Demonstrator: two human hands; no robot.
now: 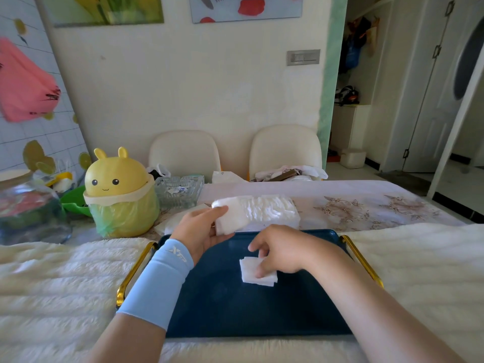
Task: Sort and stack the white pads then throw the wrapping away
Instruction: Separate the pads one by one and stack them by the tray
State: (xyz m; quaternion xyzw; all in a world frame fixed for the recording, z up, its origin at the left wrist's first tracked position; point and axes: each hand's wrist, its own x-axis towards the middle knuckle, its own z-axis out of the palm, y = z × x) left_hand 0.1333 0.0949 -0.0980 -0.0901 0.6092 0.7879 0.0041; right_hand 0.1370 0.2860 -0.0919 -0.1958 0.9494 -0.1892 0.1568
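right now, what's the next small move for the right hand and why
Probably lift the right hand off the small stack on the tray and pull more pads from the pack the left hand grips; it looks far from empty.

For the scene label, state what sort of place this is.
Probably a home dining area: a table with a patterned cloth, two cream chairs at its far side, and food-themed pictures on the wall. The left hand grips a pack of white pads.
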